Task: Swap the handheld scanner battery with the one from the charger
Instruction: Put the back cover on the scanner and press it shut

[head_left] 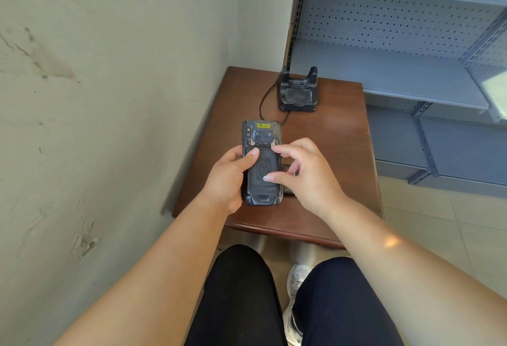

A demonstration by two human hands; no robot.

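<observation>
The black handheld scanner (261,137) is held back side up above the brown table (329,140). My left hand (229,178) grips its left edge, thumb pressed on the textured battery cover. My right hand (301,173) hovers over the cover's right side; the index fingertip touches the right metal latch screw and the thumb rests on the cover. The black charger cradle (299,93) stands at the table's far edge, its slot showing no battery. A dark flat object, probably a battery (290,190), lies on the table, mostly hidden under my right hand.
The cradle's black cable (265,99) loops across the table towards the scanner. A plaster wall runs along the left. Grey metal shelving (397,71) stands right of the table, with a white box on its top shelf. My knees and a white shoe show below.
</observation>
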